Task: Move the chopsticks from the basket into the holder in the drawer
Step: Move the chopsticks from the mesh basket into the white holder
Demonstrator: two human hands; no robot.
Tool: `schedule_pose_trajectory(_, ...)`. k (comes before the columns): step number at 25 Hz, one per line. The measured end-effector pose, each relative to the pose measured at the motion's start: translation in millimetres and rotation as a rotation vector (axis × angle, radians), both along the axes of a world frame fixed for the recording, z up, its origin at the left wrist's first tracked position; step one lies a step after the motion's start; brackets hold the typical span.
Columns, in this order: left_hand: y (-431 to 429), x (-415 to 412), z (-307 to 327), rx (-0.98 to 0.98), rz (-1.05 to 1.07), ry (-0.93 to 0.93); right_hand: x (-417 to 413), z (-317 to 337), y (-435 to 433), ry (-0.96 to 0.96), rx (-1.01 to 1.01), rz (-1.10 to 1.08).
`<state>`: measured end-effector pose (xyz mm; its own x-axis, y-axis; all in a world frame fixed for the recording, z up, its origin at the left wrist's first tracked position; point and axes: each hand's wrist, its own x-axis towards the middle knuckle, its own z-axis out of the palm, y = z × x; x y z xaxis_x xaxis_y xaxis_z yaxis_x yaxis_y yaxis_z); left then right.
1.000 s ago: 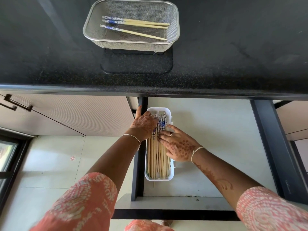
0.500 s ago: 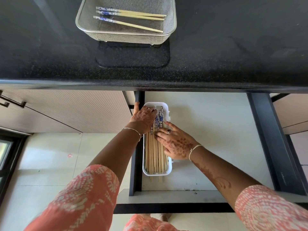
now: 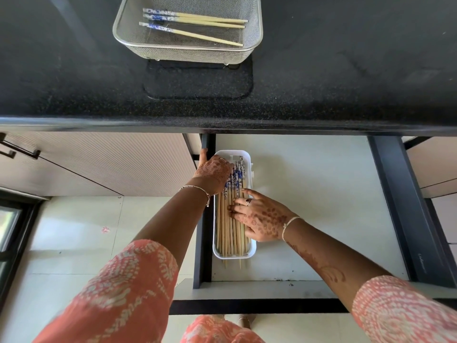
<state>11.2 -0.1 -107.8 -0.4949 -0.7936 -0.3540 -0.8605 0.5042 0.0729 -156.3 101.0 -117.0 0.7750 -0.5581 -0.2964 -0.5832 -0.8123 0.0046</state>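
**Both hands on the holder, three chopsticks left in the basket**

Your left hand (image 3: 214, 173) sits at the far end of the white holder (image 3: 252, 246), palm down over the blue-patterned ends of the packed chopsticks (image 3: 231, 219). Fingers are hidden under the palm; can't tell if that grip is closed on anything. Thumb reaches out to the dark drawer frame (image 3: 203, 243) beside it.

Your right hand (image 3: 261, 217) lies flat across the middle of the bundle, fingers (image 3: 237, 209) spread and pressing the sticks. Grip wide, nothing held.

Holder lies lengthwise at the left side of the open drawer (image 3: 321, 194). A few stick tips poke out past its near end.

Mesh basket (image 3: 188, 52) is on the black worktop (image 3: 346, 70), on a dark mat (image 3: 197, 82). Three loose chopsticks (image 3: 195, 22) lie in it, blue ends to the left.
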Motion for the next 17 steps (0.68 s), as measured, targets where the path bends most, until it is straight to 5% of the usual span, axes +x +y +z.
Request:
schedule_pose_trajectory(9,9,0,5,-0.067,-0.104,-0.155,-4,11,-3,0.034,-0.019,-0.037)
schedule_pose_trajectory(17,34,11,9,-0.143,-0.147,-0.081,-7,16,7,0.054,-0.116,0.001)
